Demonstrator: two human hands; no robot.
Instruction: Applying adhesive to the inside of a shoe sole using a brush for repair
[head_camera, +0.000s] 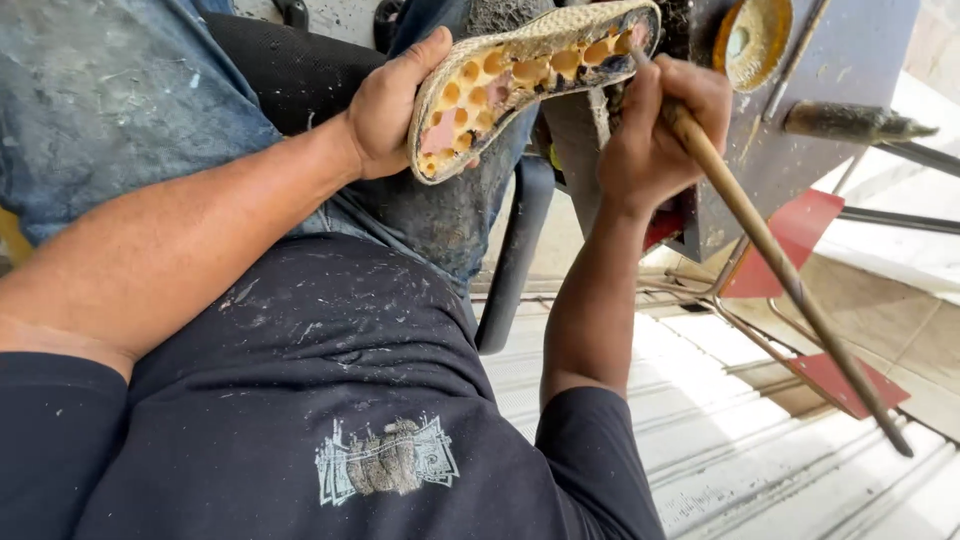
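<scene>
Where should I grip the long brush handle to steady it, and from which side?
Grip the brush handle on its bare middle stretch, coming from the right and below. The right hand holds the upper end at the shoe sole; the lower end slants free.

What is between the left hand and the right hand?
In the head view, the shoe sole spans between them: left hand grips one end, right hand works a brush at the other.

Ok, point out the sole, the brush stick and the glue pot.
sole (500, 85), head view, on its pitted inner face
brush stick (790, 285), head view, mid-shaft
glue pot (752, 38), head view, on its yellowed rim
</scene>
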